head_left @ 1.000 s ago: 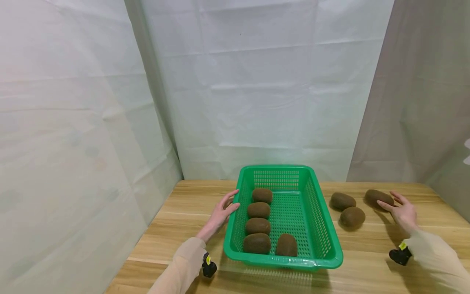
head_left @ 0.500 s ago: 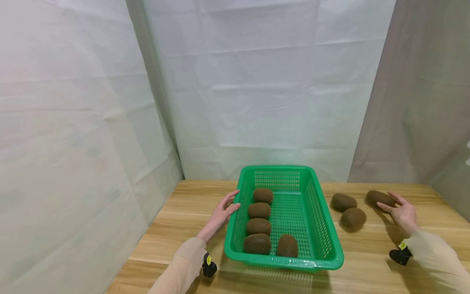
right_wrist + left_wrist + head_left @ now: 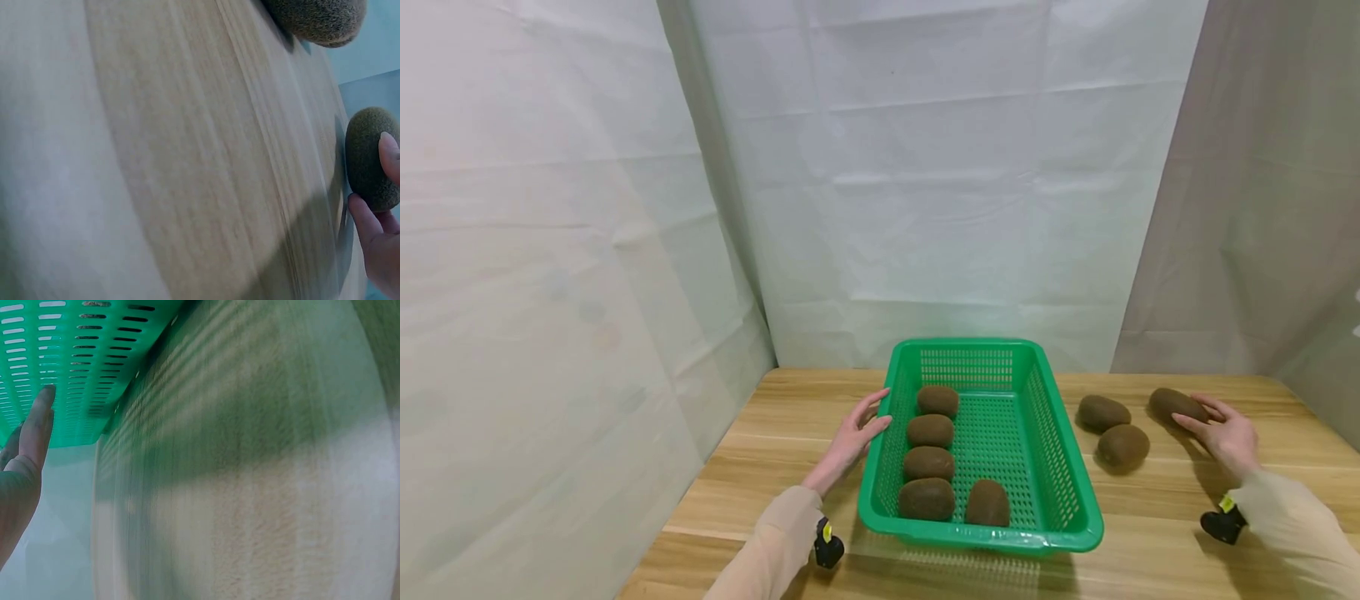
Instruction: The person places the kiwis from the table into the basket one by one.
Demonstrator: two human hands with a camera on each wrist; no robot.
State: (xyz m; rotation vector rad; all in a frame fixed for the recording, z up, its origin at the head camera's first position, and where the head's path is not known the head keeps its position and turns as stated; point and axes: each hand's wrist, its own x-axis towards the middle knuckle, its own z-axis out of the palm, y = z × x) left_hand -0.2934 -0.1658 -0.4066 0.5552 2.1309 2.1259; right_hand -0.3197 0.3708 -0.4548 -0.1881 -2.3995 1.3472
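Note:
My right hand (image 3: 1231, 437) holds a brown, fuzzy kiwi (image 3: 1172, 403) at the far right of the table. In the right wrist view its thumb lies on the side of this kiwi (image 3: 364, 156) and its fingers reach under the near end. My left hand (image 3: 850, 435) rests its fingertips against the left rim of a green plastic basket (image 3: 1078, 500), thumb and fingers fairly straight. The left wrist view has one finger (image 3: 39, 422) extended along the slotted basket wall (image 3: 69, 375). Inside the basket, several kiwis form a column on the left, and one kiwi (image 3: 988, 503) stands at the front.
Two loose kiwis, one behind (image 3: 1103, 413) and one in front (image 3: 1123, 447), lie between the basket and my right hand. Pale cloth sheets (image 3: 940, 183) hang behind and beside the wooden table (image 3: 752, 442).
My right hand has shifted slightly to the right, its fingers still about the kiwi. The left hand keeps its place at the basket rim.

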